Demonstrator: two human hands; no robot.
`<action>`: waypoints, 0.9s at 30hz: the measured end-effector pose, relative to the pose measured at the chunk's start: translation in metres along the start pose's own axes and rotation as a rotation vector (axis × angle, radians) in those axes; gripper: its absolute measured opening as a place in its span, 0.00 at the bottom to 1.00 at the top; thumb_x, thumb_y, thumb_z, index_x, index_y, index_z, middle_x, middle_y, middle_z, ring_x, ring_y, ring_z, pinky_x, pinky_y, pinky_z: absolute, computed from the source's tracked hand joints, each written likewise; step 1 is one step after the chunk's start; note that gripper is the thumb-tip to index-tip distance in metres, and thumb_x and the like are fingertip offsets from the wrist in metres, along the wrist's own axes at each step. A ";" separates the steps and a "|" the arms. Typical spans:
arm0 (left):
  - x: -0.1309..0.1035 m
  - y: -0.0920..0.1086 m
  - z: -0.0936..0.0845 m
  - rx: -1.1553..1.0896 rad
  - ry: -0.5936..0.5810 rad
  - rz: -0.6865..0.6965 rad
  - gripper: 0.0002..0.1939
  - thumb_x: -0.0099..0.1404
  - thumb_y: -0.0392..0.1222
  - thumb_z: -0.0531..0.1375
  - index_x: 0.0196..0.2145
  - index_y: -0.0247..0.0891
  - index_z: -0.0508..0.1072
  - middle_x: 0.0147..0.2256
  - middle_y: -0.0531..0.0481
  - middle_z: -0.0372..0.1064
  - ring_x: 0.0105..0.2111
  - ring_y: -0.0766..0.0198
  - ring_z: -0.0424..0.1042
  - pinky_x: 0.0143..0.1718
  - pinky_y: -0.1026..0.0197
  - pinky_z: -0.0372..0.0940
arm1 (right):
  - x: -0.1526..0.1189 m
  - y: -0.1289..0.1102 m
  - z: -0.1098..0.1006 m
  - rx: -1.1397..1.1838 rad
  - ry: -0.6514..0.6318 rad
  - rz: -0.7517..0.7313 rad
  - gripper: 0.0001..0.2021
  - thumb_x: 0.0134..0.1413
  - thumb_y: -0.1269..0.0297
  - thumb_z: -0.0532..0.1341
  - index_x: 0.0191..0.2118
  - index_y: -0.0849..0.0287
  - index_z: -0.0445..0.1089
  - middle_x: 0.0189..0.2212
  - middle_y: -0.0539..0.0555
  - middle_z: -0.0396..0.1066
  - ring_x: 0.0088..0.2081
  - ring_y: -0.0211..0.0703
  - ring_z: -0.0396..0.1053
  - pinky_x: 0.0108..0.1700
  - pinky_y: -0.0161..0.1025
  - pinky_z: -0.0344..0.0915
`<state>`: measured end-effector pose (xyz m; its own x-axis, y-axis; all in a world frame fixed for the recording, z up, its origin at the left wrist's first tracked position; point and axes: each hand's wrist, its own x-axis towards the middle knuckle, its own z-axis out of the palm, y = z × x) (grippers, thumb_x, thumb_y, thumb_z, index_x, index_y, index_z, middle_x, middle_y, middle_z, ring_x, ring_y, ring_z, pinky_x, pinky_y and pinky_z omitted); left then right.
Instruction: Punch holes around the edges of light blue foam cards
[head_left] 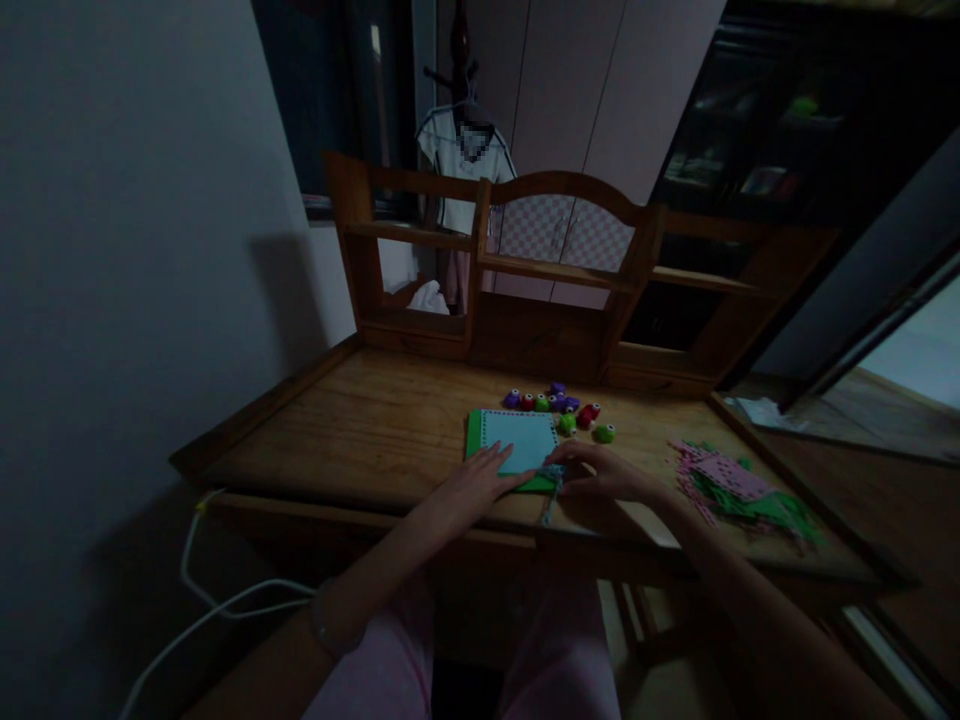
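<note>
A light-blue sheet [525, 428] with small dark holes or squares along its edges lies on a slightly larger green sheet [473, 436]. My left hand [486, 472] rests flat on the blue sheet's lower left part, fingers stretched out. At the lower right corner, the fingers of my right hand [594, 470] are bent together on a narrow light-blue strip [556, 490]. That strip looks perforated and hangs down toward the table's front edge. Whether it is still joined to the sheet I cannot tell in the dim light.
Several small purple, red and green eyed figures [568, 422] stand behind the sheets. To the right lies a pile of pink and green perforated scraps [735, 475]. A wooden shelf rack [540, 308] closes off the back of the wooden desk [360, 420]. A white cable [247, 600] hangs at the left.
</note>
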<state>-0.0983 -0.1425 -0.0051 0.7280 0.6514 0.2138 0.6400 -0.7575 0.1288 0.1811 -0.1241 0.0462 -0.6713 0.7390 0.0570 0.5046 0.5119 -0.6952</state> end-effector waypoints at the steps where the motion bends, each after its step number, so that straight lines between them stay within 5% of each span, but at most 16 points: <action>1: 0.001 0.001 0.001 0.018 0.002 0.000 0.32 0.66 0.30 0.49 0.61 0.58 0.48 0.65 0.51 0.35 0.63 0.54 0.41 0.60 0.49 0.45 | 0.002 0.000 0.001 -0.003 0.014 0.011 0.22 0.47 0.55 0.65 0.49 0.53 0.68 0.46 0.53 0.67 0.47 0.45 0.64 0.51 0.46 0.59; 8: 0.002 0.001 0.004 0.060 0.012 -0.004 0.33 0.65 0.30 0.49 0.61 0.60 0.47 0.64 0.51 0.38 0.62 0.54 0.44 0.59 0.50 0.47 | 0.021 0.000 0.001 0.144 -0.068 -0.081 0.11 0.53 0.65 0.58 0.43 0.57 0.72 0.43 0.53 0.69 0.46 0.43 0.65 0.51 0.43 0.60; 14: 0.004 0.000 0.004 0.040 -0.021 -0.015 0.33 0.65 0.28 0.49 0.61 0.60 0.49 0.64 0.51 0.38 0.63 0.55 0.43 0.60 0.49 0.46 | 0.023 0.012 -0.002 0.063 -0.022 -0.073 0.13 0.50 0.73 0.56 0.41 0.59 0.73 0.39 0.53 0.71 0.42 0.42 0.67 0.47 0.41 0.62; 27: 0.003 0.002 0.000 0.011 -0.026 -0.018 0.32 0.66 0.30 0.48 0.61 0.60 0.48 0.65 0.51 0.36 0.63 0.55 0.42 0.60 0.49 0.46 | 0.023 0.014 0.000 -0.091 0.007 -0.132 0.08 0.50 0.61 0.63 0.34 0.58 0.76 0.34 0.54 0.70 0.38 0.41 0.66 0.42 0.38 0.62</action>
<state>-0.0954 -0.1421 -0.0041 0.7225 0.6659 0.1860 0.6555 -0.7453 0.1218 0.1725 -0.0998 0.0377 -0.7313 0.6656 0.1490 0.4595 0.6422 -0.6136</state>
